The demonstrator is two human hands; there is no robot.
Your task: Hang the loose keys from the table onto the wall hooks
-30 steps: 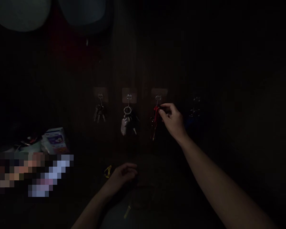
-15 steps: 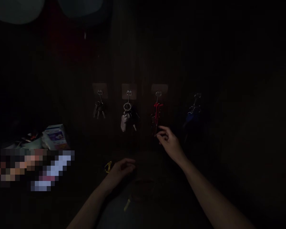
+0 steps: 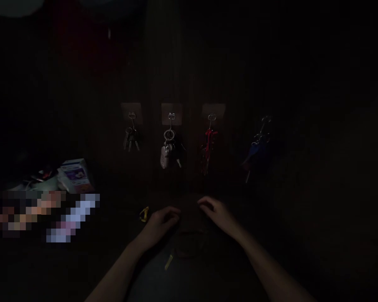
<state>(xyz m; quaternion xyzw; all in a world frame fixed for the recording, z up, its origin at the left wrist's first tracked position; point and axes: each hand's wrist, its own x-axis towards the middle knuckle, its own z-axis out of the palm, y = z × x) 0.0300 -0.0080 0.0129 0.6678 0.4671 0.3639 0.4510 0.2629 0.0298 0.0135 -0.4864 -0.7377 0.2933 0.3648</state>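
Note:
Low in the dim view, my left hand [image 3: 162, 222] rests with its fingers loosely stretched and nothing seen in them. A yellow looped item [image 3: 144, 214] lies just left of it. My right hand [image 3: 217, 213] is below the hooks, thumb and fingers apart, holding nothing. Above it hangs a key bunch with a red tag or cord [image 3: 210, 144] on a hook. To its left hang keys with a pale fob [image 3: 164, 156] and a small bunch of plain keys [image 3: 131, 139]. At the right hangs a bunch with a blue piece [image 3: 256, 150].
A white and purple packet [image 3: 76, 174] stands at the left beside other clutter, partly blurred out. A small yellow strip [image 3: 168, 262] lies in front of my hands. Pale round shapes show at the top left. Much of the surroundings is too dark to make out.
My right hand has dropped down from the red-tagged keys, which stay on their hook. My left hand is nearly still. The blue bunch hangs at a slightly different tilt.

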